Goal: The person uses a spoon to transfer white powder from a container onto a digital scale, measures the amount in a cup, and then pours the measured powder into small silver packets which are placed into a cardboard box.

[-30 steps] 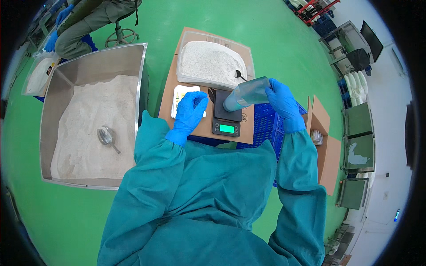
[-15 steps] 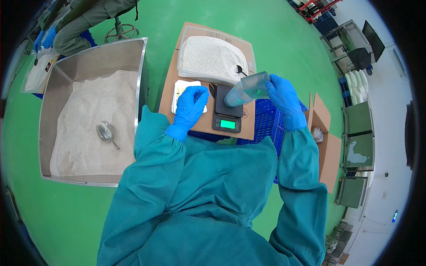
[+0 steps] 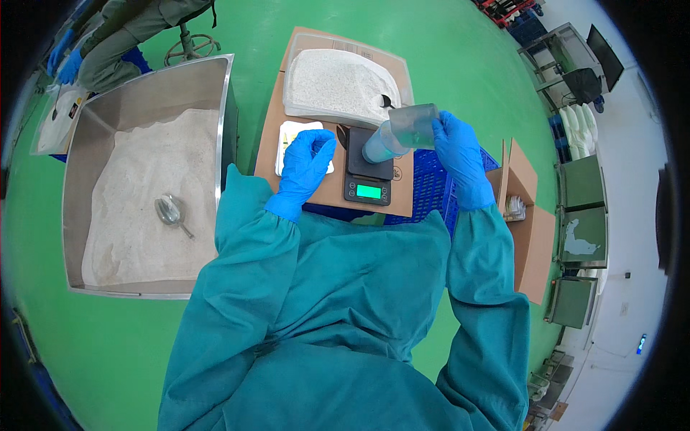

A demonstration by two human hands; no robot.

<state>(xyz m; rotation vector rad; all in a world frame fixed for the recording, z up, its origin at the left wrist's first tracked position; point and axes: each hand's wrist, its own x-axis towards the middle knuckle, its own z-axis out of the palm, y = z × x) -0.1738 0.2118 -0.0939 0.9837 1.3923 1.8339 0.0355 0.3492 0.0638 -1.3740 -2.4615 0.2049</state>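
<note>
My right hand [image 3: 455, 154] grips a translucent grey container [image 3: 413, 126] at the top of a pale blue translucent cup [image 3: 382, 147], whose base rests on a black digital scale [image 3: 368, 185] with a lit green display. My left hand [image 3: 307, 161] has its fingers curled together over a stack of white packets [image 3: 287, 136], left of the scale; what it holds, if anything, is hidden. Behind the scale, a clear tub [image 3: 338, 82] of white granules has a black scoop [image 3: 387, 102] in it. All sit on a cardboard surface [image 3: 277, 122].
At left stands a steel bin [image 3: 226, 93] of pale powder with a metal scoop [image 3: 169, 212]. A gloved co-worker [image 3: 122, 43] sits beyond it. At right are a blue crate [image 3: 438, 201] and an open carton [image 3: 532, 237]. Green carts [image 3: 582, 233] line the wall.
The container in my right hand has shifted slightly upward relative to the scale and appears more level. The co-worker's hands have moved. The whole view has shifted slightly.
</note>
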